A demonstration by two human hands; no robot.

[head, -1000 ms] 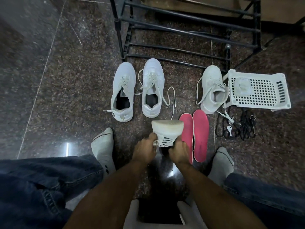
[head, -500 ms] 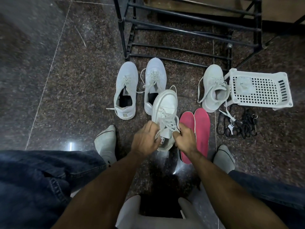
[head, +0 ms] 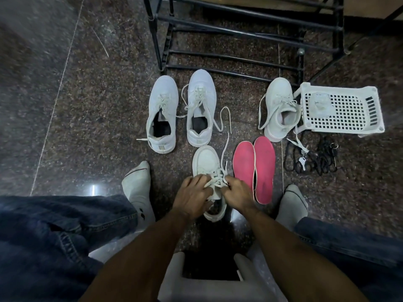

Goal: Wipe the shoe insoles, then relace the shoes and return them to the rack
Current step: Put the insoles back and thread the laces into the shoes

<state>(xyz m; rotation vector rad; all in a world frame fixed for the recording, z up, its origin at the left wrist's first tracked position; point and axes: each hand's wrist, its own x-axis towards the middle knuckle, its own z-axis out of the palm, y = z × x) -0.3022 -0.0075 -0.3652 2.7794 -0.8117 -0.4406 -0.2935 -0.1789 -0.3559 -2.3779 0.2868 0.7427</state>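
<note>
The fingers of the left hand curl onto the laces of a white shoe at the lower centre of the frame; the right hand pinches the same laces from the other side. The shoe stands on the floor, toe pointing away from the person, probably so the eyelets face up and both hands can work the lacing.

Just right of it two pink insoles lie side by side, tops up, apparently kept out of their shoes while the lacing is done. Above, a pair of white shoes stands with loose laces trailing, and a fourth white shoe sits beside a white basket tipped on its side, with a pale cloth on its mesh. A tangle of black laces lies below the basket. The black rack waits at the top of the frame, close enough to take each shoe once done.
</note>
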